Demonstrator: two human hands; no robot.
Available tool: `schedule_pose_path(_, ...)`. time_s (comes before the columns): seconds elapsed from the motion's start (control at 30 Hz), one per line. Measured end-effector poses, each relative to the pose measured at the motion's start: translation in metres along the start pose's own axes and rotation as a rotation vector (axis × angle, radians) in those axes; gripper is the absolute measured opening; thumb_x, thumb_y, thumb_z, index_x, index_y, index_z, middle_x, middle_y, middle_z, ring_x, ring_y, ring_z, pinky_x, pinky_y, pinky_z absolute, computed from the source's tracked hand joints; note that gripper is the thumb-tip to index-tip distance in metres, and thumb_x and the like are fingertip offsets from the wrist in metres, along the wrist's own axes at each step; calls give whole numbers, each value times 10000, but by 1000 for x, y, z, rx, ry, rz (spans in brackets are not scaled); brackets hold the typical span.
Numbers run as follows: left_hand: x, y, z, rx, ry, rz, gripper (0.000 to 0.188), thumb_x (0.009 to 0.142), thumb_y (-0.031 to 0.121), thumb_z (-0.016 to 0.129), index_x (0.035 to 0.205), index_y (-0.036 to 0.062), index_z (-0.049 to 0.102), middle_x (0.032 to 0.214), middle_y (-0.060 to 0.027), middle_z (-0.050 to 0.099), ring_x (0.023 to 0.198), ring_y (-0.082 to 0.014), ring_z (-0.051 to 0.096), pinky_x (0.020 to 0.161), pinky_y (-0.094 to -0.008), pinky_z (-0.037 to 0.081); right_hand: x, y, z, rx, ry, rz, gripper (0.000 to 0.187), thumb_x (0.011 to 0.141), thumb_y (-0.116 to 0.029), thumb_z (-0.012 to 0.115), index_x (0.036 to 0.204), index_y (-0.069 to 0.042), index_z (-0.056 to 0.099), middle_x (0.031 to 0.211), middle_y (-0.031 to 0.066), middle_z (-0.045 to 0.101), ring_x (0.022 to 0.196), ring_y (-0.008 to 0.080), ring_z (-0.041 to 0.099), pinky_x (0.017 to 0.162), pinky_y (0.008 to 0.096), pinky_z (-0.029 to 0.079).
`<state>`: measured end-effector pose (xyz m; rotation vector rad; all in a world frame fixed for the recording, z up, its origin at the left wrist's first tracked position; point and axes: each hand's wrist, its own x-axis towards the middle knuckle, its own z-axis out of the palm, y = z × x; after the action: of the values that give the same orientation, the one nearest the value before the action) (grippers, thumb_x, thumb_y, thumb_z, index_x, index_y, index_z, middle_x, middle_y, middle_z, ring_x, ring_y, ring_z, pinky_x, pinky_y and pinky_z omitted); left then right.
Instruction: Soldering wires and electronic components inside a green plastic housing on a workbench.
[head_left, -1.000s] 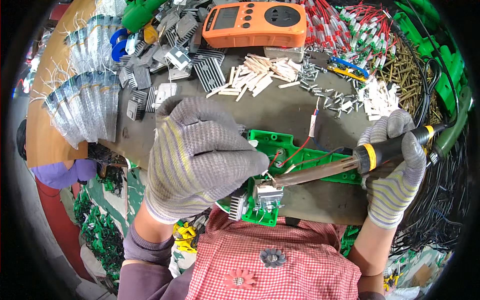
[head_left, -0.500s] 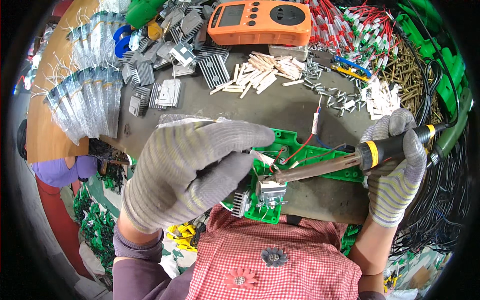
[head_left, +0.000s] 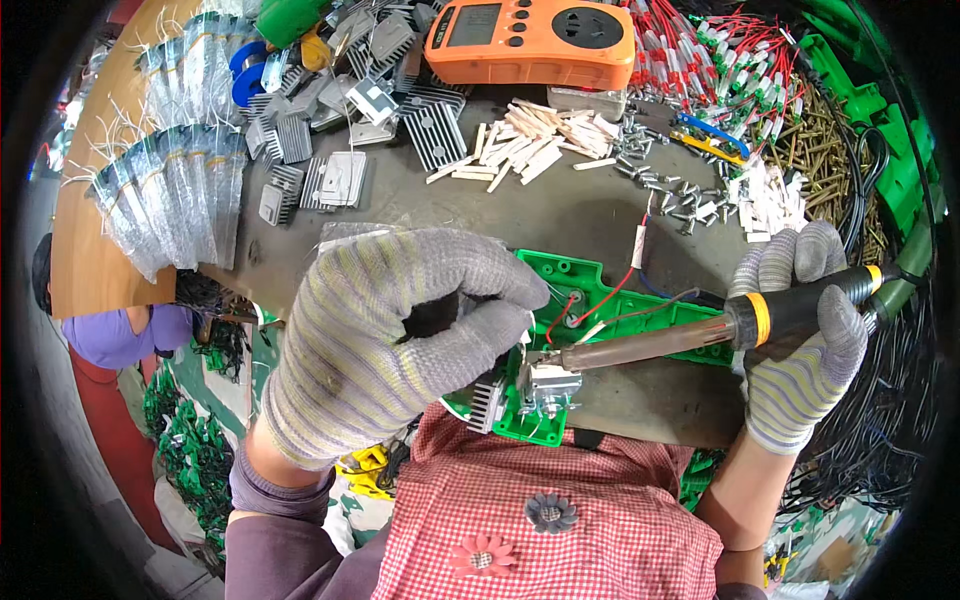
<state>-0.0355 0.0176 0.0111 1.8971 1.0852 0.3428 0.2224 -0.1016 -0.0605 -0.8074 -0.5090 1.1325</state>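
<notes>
My left hand (head_left: 345,350), in a grey striped glove, has thumb and forefinger pinched together over the left part of a green plastic housing (head_left: 560,268). What lies between the fingertips is too small to make out. My right hand (head_left: 800,385), gloved too, grips the black handle of a soldering iron (head_left: 650,342). Its tip points left, at the top of a small metal-cased component (head_left: 550,388) in the housing. A red wire (head_left: 612,296) rises from the housing to a white sleeve (head_left: 638,245). A finned heat sink (head_left: 487,406) sits beside the component.
Beyond the housing are loose heat sinks (head_left: 435,136), white sleeves (head_left: 520,140), screws (head_left: 690,200) and an orange meter (head_left: 530,45). Wrapped bundles (head_left: 165,200) lie left. Red-wired parts (head_left: 680,60) and brass pins (head_left: 825,140) fill the far right; black cables (head_left: 880,400) hang there.
The iron and my right hand have shifted slightly right. My left hand's fingers have curled into a rounder pinch, with thumb and forefinger meeting. The view has moved slightly.
</notes>
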Motion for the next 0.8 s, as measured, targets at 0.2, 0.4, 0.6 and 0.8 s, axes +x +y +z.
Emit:
schedule_pose_path(0.2, -5, -6, 7, -49, 44, 41, 111, 774, 61, 772, 874, 27, 738, 809, -73, 716, 733, -126, 677, 651, -252, 509, 3, 4, -5, 73, -153, -29, 589, 841, -213, 693, 1329, 16, 456, 1133, 95, 599, 1101, 260, 612, 954, 454, 501)
schedule_pose_path(0.4, -5, -10, 12, -37, 50, 138, 103, 774, 69, 774, 867, 37, 743, 767, -57, 718, 696, -121, 668, 624, -247, 499, 1, 1, 2, 38, -74, -15, 585, 833, -215, 705, 1306, 16, 449, 1080, 76, 577, 1016, 228, 604, 928, 455, 501)
schedule_pose_path(0.6, -4, -8, 15, -1, 53, 121, 97, 760, 94, 788, 833, 42, 750, 742, -50, 710, 682, -109, 663, 601, -245, 487, 3, 1, -11, 87, -101, -33, 572, 851, -215, 691, 1313, 22, 453, 1105, 81, 586, 1060, 242, 608, 968, 468, 479)
schedule_pose_path(0.8, -3, -19, 12, 40, 9, 301, 114, 801, 102, 767, 911, 79, 750, 846, -46, 726, 708, -148, 676, 638, -275, 523, -1, -1, 7, 95, -14, -18, 526, 858, -210, 687, 1271, 22, 458, 1039, 64, 563, 982, 229, 603, 926, 434, 477)
